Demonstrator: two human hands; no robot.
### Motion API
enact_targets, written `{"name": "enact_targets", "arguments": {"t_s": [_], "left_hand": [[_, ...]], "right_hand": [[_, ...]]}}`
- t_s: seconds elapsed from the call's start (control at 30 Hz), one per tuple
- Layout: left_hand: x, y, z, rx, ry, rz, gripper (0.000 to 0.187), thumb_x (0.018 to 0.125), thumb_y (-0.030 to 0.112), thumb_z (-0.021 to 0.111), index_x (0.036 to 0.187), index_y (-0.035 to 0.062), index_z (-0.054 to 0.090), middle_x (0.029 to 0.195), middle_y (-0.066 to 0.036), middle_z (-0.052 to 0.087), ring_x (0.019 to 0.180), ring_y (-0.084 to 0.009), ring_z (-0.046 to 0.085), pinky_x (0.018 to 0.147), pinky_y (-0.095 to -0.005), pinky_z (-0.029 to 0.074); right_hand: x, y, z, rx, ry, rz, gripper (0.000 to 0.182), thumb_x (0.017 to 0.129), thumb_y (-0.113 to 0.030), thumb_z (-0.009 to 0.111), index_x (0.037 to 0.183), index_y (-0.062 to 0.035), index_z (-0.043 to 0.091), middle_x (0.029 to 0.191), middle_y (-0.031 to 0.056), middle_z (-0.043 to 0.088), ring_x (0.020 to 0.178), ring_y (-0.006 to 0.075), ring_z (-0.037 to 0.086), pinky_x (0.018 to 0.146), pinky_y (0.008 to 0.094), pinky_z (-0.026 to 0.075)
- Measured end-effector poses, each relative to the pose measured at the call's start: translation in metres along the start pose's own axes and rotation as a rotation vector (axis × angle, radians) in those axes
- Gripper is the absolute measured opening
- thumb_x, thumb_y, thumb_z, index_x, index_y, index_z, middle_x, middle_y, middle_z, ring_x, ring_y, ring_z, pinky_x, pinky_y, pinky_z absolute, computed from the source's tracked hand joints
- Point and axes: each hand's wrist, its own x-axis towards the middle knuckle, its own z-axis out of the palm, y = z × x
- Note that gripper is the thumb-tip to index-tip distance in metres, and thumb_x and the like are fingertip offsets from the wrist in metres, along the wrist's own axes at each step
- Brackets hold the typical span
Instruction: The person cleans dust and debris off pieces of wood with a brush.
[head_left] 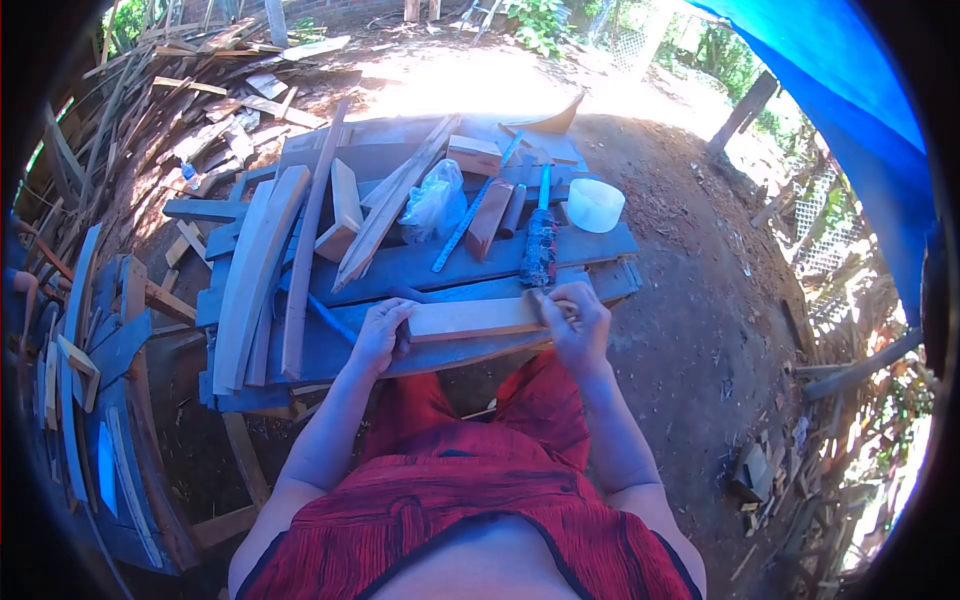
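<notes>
A pale, squared wooden block [473,319] lies lengthwise along the near edge of the workbench. My left hand [382,332] is closed around its left end, with a dark part showing beside the fingers. Over the block's right end, my right hand [580,322] is closed on a small brown piece [541,308], which looks like folded sandpaper, pressed against the wood. Just beyond that hand lies a tool with a dark wrapped handle [538,250] and a blue shaft.
The plank workbench [400,268] carries long boards [260,275], a clear plastic bag [435,203], a blue ruler [463,226], a reddish block [489,218] and a white plastic container [595,205]. Scrap wood [200,130] is piled at back left. A blue tarp [850,90] hangs at right.
</notes>
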Motion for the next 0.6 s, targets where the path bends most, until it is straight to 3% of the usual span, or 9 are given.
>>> {"name": "enact_targets", "arguments": {"t_s": [0.23,0.3,0.33,0.4,0.6], "left_hand": [[-0.003,0.003,0.002,-0.014,0.005,-0.013,0.023,0.092,0.021,0.048,0.090,0.0031,0.062,0.057,-0.002,0.054,0.037,-0.0070,0.044,0.034,-0.0192,0.033],[-0.003,0.003,0.001,-0.011,0.004,-0.008,0.023,0.092,0.020,0.048,0.090,0.0030,0.062,0.057,-0.002,0.054,0.037,-0.0070,0.044,0.035,-0.0192,0.034],[-0.003,0.004,0.002,-0.014,0.003,-0.007,0.023,0.092,0.020,0.048,0.090,0.0027,0.062,0.058,-0.002,0.054,0.037,-0.0070,0.044,0.035,-0.0191,0.034],[-0.005,0.006,0.004,-0.018,0.001,-0.007,0.023,0.092,0.020,0.048,0.090,0.0025,0.063,0.058,-0.002,0.055,0.037,-0.0069,0.044,0.035,-0.0190,0.034],[-0.004,0.006,0.003,-0.020,-0.003,-0.003,0.023,0.092,0.021,0.049,0.089,0.0019,0.063,0.061,-0.003,0.056,0.039,-0.0067,0.044,0.036,-0.0190,0.034]], "right_hand": [[0.002,-0.022,0.023,0.199,-0.106,0.013,0.005,0.076,-0.003,0.063,0.076,-0.0020,0.059,0.071,0.0084,0.059,0.064,0.0195,0.059,0.057,0.0318,0.044],[0.000,-0.015,0.030,0.465,-0.171,0.200,0.001,0.081,-0.001,0.060,0.080,-0.0002,0.059,0.075,0.0054,0.061,0.062,0.0109,0.059,0.058,0.0222,0.047],[0.000,-0.017,0.030,0.465,-0.172,0.200,0.001,0.081,-0.001,0.060,0.080,-0.0002,0.059,0.075,0.0054,0.061,0.062,0.0109,0.059,0.058,0.0222,0.047],[0.002,-0.024,0.030,0.754,-0.090,0.376,0.003,0.083,-0.002,0.059,0.083,0.0006,0.060,0.077,0.0058,0.062,0.059,0.0099,0.059,0.057,0.0205,0.049],[0.000,-0.011,0.032,0.805,-0.051,0.447,0.003,0.081,-0.002,0.060,0.083,0.0013,0.060,0.076,0.0070,0.062,0.057,0.0120,0.060,0.053,0.0218,0.051]]}}
